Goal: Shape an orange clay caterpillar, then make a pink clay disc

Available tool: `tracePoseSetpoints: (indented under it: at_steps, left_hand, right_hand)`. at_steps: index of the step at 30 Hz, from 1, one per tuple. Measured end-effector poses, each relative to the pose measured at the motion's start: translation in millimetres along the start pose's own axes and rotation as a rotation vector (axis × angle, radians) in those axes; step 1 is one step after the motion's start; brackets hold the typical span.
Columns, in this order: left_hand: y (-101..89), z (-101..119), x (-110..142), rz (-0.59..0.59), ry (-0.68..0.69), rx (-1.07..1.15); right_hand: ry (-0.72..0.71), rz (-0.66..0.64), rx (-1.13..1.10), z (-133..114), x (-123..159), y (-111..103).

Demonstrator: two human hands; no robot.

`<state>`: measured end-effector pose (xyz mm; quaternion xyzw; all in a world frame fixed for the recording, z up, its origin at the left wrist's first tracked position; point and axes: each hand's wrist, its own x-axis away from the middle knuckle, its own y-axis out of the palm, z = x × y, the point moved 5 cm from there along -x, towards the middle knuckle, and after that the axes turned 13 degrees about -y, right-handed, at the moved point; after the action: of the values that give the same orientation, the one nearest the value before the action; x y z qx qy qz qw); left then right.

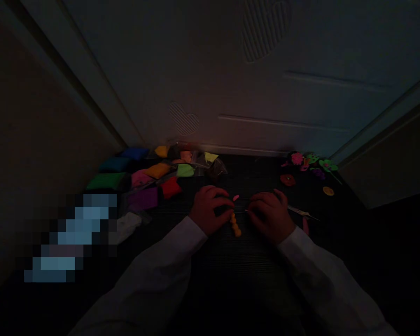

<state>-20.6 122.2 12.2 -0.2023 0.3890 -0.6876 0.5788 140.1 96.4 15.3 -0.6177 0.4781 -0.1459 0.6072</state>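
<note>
The light is very dim. My left hand (212, 209) is curled, its thumb and fingertips at the upper end of a knobbly orange clay strip (235, 227). A small pink clay piece (235, 198) is just beyond those fingertips. To the right, my right hand (270, 214) has its fingers closed in a pinch. A tiny pale tip shows at its fingertips; what it belongs to is hidden. Scissors (303, 213) lie beside the right hand, partly covered by it, with their blades pointing right. Another pink clay piece (305, 226) lies by the blades.
Packets of coloured clay, among them a red one (171, 187), a purple one (143, 199) and a green one (107, 181), spread over the left of the dark tabletop (227, 280). Clay flowers (297, 158) lie at the back right, near a yellow disc (328, 191). A pale panel (210, 93) stands behind.
</note>
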Motion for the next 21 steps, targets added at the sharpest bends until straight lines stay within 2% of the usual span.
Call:
tracePoseSetpoints:
  at_steps: [8,15,21]
  left_hand:
    - [15.1,10.0,5.0,-0.051,0.010,0.058]
    - [14.3,12.4,3.5,-0.060,-0.040,0.149]
    - [15.1,13.9,2.1,-0.043,-0.005,0.200]
  right_hand:
    - [-0.096,0.054,-0.051,-17.7,-3.3,-5.7]
    - [-0.127,0.109,-0.052,-18.3,-2.8,-5.2]
    - [-0.128,0.107,-0.061,-19.2,-2.9,-8.8]
